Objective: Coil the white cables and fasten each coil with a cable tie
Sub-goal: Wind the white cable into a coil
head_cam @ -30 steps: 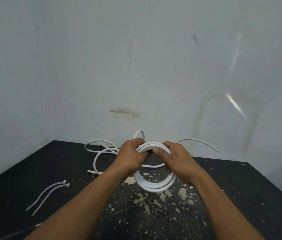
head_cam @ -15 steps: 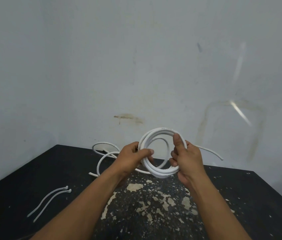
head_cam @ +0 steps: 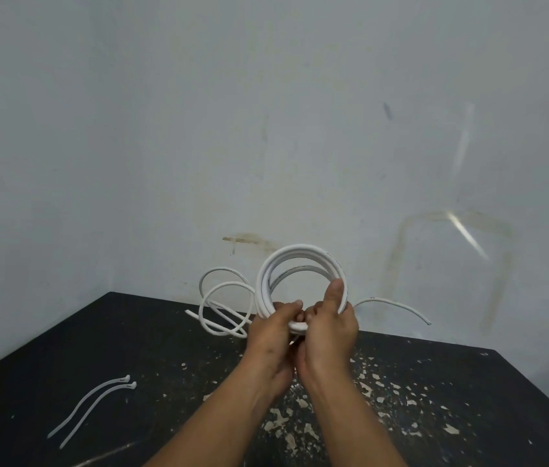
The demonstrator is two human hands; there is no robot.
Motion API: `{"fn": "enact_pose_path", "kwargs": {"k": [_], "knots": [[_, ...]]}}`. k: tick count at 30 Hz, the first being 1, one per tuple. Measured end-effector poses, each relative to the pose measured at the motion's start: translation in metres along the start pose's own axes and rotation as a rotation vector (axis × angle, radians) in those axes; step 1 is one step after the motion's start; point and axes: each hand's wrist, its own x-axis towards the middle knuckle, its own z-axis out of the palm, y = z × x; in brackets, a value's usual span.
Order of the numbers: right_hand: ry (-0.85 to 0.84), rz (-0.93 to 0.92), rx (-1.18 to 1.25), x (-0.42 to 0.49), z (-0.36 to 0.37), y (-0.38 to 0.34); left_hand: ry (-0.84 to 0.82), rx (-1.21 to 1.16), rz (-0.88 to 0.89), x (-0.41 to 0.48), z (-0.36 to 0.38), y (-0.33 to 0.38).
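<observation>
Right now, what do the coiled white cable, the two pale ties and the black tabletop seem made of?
Coiled white cable: smooth, slightly glossy plastic-looking jacket.
Two pale ties: translucent, probably nylon.
Black tabletop: painted, coating flaked off in pale patches; base material unclear.

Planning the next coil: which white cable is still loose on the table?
The loose cable lying in open loops at the back of the black table, left of the hands. The coiled cable is held upright by the left hand and right hand.
</observation>
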Motion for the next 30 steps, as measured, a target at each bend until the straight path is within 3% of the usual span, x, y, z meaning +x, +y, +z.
{"fn": "enact_pose_path", "kwargs": {"k": [4, 7, 10, 13, 16, 19, 20, 21, 25, 30], "knots": [[-0.021, 0.04, 0.053, -0.007, 0.001, 0.003, -0.041, -0.262, -0.151, -0.001, 0.006, 0.002], [-0.108, 0.099, 0.056, -0.007, -0.002, -0.002, 0.04, -0.292, -0.137, 0.0, 0.006, 0.004], [-0.27, 0.184, -0.123, -0.003, -0.013, -0.015, 0.217, -0.172, -0.027, 0.002, -0.001, 0.011], [-0.541, 0.275, -0.274, 0.002, -0.028, -0.04, 0.233, -0.24, -0.025, -0.001, -0.008, 0.026], [-0.599, 0.106, -0.558, 0.003, -0.034, -0.061, 0.214, -0.292, -0.076, -0.001, -0.015, 0.035], [-0.323, -0.268, -0.823, 0.01, -0.037, -0.064, 0.2, -0.225, -0.103, 0.002, -0.022, 0.038], [-0.273, -0.317, -0.848, 0.015, -0.037, -0.063, 0.188, -0.19, -0.111, 0.002, -0.023, 0.039], [-0.279, -0.263, -0.803, 0.02, -0.036, -0.063, 0.17, -0.149, -0.114, 0.001, -0.025, 0.041], [-0.56, 0.308, -0.348, 0.028, -0.033, -0.072, 0.071, 0.033, -0.089, 0.0, -0.028, 0.042], [-0.712, 0.632, -0.01, 0.031, -0.036, -0.07, -0.137, 0.221, 0.082, -0.006, -0.025, 0.046]]}}
